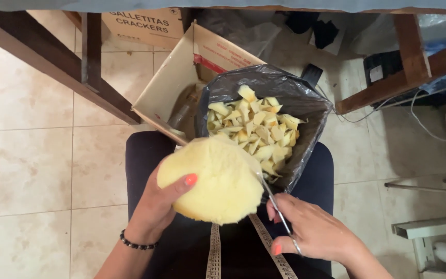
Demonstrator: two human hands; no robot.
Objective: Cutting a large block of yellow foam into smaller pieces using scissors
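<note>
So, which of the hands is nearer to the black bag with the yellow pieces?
Right. The right hand sits just below the black bag, working scissors; the left hand holds the yellow foam farther left.

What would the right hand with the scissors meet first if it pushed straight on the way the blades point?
Most likely the round yellow foam piece held by the left hand: the metal scissors in the right hand already reach its edge. Beyond lies the black plastic bag of foam scraps.

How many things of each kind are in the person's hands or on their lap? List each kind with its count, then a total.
Yellow foam piece: 1
Scissors: 1
Black plastic bag of foam scraps: 1
Measuring tape: 1
Total: 4
</note>
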